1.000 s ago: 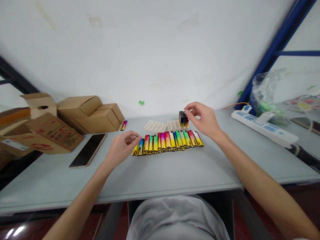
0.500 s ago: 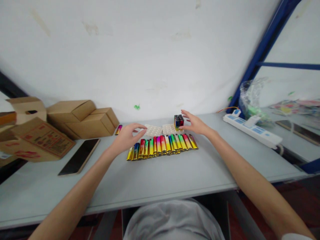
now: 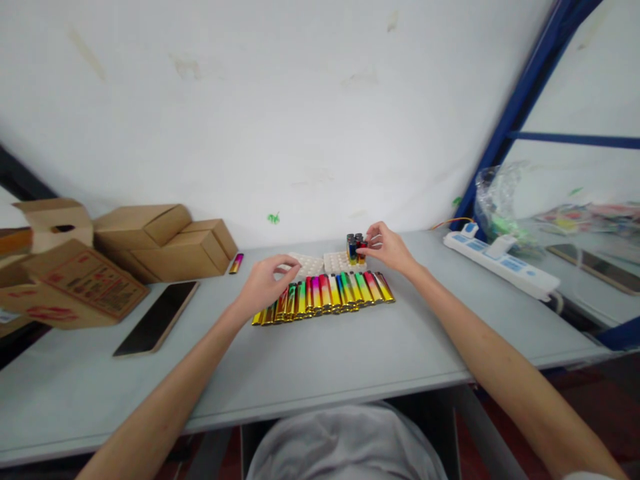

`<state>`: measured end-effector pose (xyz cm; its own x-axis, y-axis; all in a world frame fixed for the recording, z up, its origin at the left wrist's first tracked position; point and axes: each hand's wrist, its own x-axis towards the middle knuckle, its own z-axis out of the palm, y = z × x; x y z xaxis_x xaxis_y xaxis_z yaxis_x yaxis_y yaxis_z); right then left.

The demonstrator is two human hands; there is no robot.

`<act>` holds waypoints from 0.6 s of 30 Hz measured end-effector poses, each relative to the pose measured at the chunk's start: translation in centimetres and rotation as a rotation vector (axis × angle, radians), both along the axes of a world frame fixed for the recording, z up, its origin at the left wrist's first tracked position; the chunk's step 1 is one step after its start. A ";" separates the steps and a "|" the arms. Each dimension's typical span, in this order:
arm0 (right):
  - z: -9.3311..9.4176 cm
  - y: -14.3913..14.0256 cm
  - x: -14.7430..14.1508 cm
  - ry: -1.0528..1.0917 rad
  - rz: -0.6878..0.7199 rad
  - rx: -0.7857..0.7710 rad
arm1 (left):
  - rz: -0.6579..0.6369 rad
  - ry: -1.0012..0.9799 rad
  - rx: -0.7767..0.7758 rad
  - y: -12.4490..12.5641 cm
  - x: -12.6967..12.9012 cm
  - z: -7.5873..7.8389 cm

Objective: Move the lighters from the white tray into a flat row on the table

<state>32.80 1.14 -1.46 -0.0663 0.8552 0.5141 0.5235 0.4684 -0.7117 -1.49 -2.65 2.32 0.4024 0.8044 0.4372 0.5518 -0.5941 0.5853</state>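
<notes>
R hand (image 3: 386, 248) at the far tray (image 3: 336, 263), thumb + fingers pinched on the small cluster of upright lighters (image 3: 355, 247) standing in it, approx 4-6, exact no. can't tell; a 2nd white tray (image 3: 306, 264) lies just left of the 1st, touching or nearly; L hand (image 3: 265, 283) fingers curled together over the left end of the row of lighters (image 3: 325, 295), touching them, whether it actually grips one can't tell; row lies flat on the grey table (image 3: 320, 353), side by side, approx 17, rainbow w/ gold ends; 1 stray lighter (image 3: 236, 263) near the 3 plain cardboard boxes (image 3: 165, 240); 1 printed box (image 3: 75, 287) far left; 1 phone (image 3: 156, 318) face up; 1 power strip (image 3: 500, 265) to the right, by a clear plastic bag (image 3: 505, 200)
</notes>
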 end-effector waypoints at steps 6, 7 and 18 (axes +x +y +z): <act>0.4 -0.4 -0.2 0.001 0.078 -0.039 | -0.042 0.054 -0.046 0.3 2.6 1.8; 0.5 -0.4 -0.3 0.008 0.080 -0.040 | -0.065 0.064 -0.052 0.7 3.7 2.2; 4.3 -2.9 0.3 0.214 0.076 0.133 | -0.145 0.218 0.062 6.5 13.8 1.8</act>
<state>33.07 -1.77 2.82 -0.0053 0.7760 0.6307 0.3280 0.5972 -0.7320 12.35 3.84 4.08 0.6017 0.7056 0.3743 0.5671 -0.7074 0.4219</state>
